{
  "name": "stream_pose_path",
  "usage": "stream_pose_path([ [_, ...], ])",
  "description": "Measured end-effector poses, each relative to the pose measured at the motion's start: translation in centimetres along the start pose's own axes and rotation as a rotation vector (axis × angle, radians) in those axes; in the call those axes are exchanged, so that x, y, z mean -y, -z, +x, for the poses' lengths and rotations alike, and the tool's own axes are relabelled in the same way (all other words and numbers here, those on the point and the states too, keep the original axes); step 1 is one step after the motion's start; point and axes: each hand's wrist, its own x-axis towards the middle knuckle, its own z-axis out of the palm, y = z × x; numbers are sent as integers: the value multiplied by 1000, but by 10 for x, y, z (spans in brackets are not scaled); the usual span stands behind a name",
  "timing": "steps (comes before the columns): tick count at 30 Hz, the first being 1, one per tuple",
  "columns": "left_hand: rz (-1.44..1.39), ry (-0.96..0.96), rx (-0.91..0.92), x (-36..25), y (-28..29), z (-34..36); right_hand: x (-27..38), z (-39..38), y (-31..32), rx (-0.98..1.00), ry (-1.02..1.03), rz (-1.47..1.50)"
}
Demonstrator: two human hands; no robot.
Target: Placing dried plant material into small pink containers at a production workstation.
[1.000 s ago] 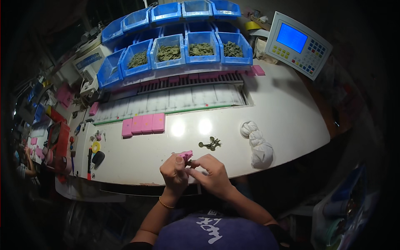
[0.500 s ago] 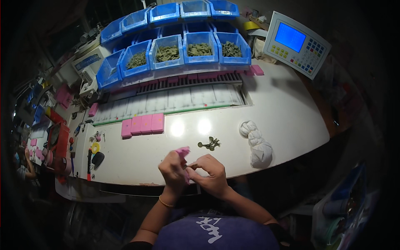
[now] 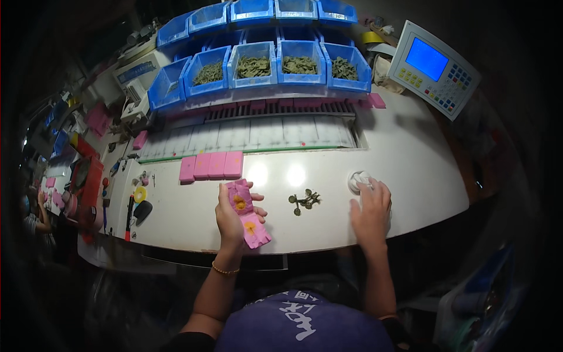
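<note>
A pink rubber mold [image 3: 248, 214] lies spread open in my left hand [image 3: 230, 217], its two halves unfolded and yellow stains showing on the inner faces. My fingers wrap behind it and the tips come out on its right side. My right hand [image 3: 370, 214] is over a knotted white cloth bundle [image 3: 359, 180], fingers apart and slightly bent; whether they touch it I cannot tell, and the hand hides most of the bundle. On the white table between my hands sit several small dark green branched pieces [image 3: 304, 202].
Several pink blocks [image 3: 211, 165] stand in a row behind my left hand. Farther back are a gridded light panel [image 3: 252, 136] and blue bins [image 3: 253, 67] with green pieces. A control panel [image 3: 434, 67] stands at right; yellow tape [image 3: 140, 195] lies left. Another person works far left.
My hands have parted. The left has moved slightly left and up with the mold, now spread open. My right hand has let go and moved right to the cloth bundle. The view has shifted slightly.
</note>
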Motion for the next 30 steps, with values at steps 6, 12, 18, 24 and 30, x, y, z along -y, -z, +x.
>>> stream_pose_path([
  [6,-7,-59,6,-4,-15,9,71,-20,0,117,415,803],
  [12,-44,-45,29,-7,-27,4,96,-21,-12,73,547,768],
  [18,-54,-75,-10,-8,-32,0,97,-19,-20,64,591,699],
  [24,-94,-85,-16,-7,-39,-1,93,-28,-28,-50,566,682],
  [30,-75,-121,-57,-8,-42,0,91,-44,-28,-50,308,857],
])
